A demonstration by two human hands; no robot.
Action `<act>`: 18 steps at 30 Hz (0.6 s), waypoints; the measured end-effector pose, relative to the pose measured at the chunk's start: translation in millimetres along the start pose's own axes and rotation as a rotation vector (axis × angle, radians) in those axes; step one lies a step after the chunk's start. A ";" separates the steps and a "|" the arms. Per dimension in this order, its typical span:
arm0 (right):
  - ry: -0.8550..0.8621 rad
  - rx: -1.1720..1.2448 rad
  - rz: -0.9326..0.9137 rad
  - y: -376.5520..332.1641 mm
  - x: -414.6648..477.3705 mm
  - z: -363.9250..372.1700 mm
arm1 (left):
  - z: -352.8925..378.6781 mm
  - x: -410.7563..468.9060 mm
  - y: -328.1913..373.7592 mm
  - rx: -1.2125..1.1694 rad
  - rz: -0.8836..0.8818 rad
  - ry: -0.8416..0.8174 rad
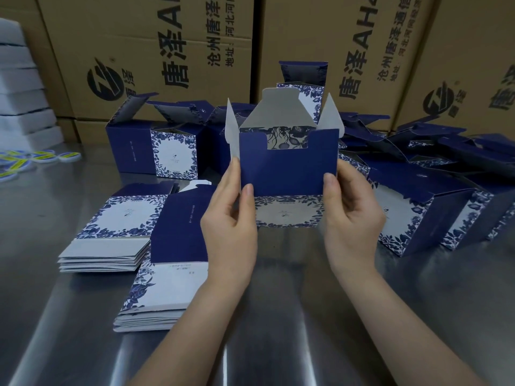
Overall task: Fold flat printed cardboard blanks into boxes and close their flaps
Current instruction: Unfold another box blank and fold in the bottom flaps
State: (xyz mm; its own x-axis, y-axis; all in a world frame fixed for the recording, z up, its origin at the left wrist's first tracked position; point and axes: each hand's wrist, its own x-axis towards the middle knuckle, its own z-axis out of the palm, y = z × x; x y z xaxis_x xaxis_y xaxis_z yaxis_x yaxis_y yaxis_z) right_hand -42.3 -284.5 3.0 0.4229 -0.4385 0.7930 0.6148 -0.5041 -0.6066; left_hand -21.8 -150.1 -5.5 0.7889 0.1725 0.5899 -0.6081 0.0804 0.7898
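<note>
Centre of frame, held up above the steel table [278, 307]: one half-formed box [288, 162], gripped on both sides. My left hand [231, 218] is curled round its left edge, thumb pressed on the lower left corner of the navy flap, fingers behind. My right hand [351, 213] mirrors that on the right edge, thumb on the front, fingers wrapped out of sight at the back.

Box look: the near flap is plain navy with a stepped notch cut in the middle of its top edge. Below it is a white panel with a blue floral border and a small mark in the middle. Three unprinted grey flaps stand up at the top: a wide tabbed one at the back and a pointed one at each side. Blue floral print shows through the notch.

Lower left: two stacks of flat blanks [111, 240], same navy and floral print, the nearer stack [167, 277] partly behind my left wrist. Left of centre, farther back: a formed box [156, 149], lid flap up. Right side: a heap of formed boxes [418, 215], some on their sides. Top of frame: brown printed cartons [167, 51]. Left edge: round stickers [36, 158], blurry.
</note>
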 end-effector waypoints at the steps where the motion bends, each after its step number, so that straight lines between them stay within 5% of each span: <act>1: 0.025 -0.005 0.002 0.0 -0.1 0.1 | 0.8 -0.9 -0.2 0.025 0.018 -0.003; 18: 0.119 -0.107 -0.078 3.0 -6.9 7.9 | 5.5 -5.0 -4.4 0.272 0.163 0.057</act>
State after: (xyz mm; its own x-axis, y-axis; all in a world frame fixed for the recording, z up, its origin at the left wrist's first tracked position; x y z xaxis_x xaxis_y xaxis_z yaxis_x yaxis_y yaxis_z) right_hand -38.1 -277.1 -3.8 0.2910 -0.4768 0.8295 0.5658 -0.6134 -0.5511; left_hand -22.6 -156.7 -11.0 0.6719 0.2168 0.7082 -0.6742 -0.2170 0.7060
